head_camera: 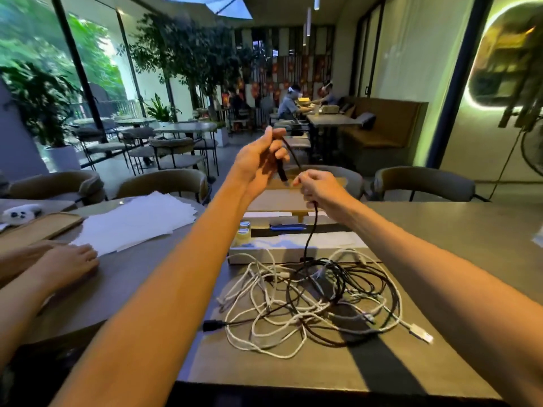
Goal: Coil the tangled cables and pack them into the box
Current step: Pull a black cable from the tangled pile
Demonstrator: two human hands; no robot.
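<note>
A tangle of white and black cables (311,301) lies on the grey table (458,230) in front of me. One black cable (311,230) rises out of the pile to my hands, which are held up above the table. My left hand (258,160) pinches its plug end, which hangs down between the fingers. My right hand (318,186) grips the same cable a little lower, just to the right. Behind the pile stands an open white box (293,255) with small jars and a blue item inside.
White paper sheets (138,221) and a wooden tray (38,227) lie on the round table at left, where another person's hands (58,265) rest. A black plug (213,325) and a white USB plug (421,334) stick out of the pile. Chairs stand behind the table.
</note>
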